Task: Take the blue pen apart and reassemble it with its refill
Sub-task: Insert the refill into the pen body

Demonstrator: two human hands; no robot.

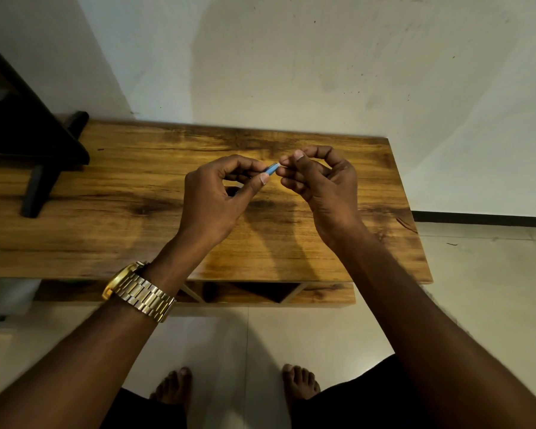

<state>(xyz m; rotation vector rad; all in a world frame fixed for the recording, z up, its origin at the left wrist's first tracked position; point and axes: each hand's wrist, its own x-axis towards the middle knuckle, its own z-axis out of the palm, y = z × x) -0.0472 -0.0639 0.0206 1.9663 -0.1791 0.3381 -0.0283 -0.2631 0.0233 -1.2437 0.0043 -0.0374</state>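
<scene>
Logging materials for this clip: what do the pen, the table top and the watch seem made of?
Blue pen: probably plastic, smooth matte blue; mostly hidden by both hands.
Table top: wood or wood-look laminate, glossy, dark grain streaks.
Watch: gold-toned metal, shiny linked bracelet.

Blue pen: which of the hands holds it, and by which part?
Both. Left hand grips the blue pen by its barrel; right hand pinches its pale end.

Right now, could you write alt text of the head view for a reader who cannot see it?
Two bare hands hold a blue pen above a wooden table: the left hand holds the body and the right hand pinches its end.
</scene>
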